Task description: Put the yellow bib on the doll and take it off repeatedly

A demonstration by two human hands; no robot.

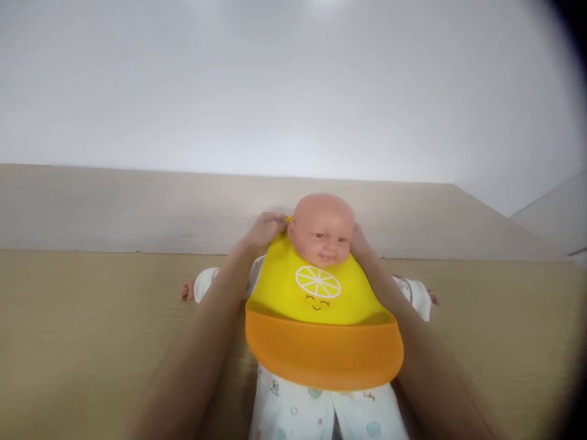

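Observation:
A bald baby doll [323, 223] in white printed clothes lies face up with its arms spread out. Over its chest is a yellow baby bib [284, 287] with a citrus slice and a smiling face on it, and an orange catch pocket along the bottom. My left hand [268, 229] pinches the bib's neck strap beside the doll's head. On the other side of the head is my right hand [360, 240], its fingers hidden behind the doll's head and neck, so what they hold does not show.
The doll lies on a wood-toned tabletop [101, 324]. Behind it runs a paler wooden band [114, 211], with a white wall [229, 91] beyond. A dark blur covers the right edge of the view.

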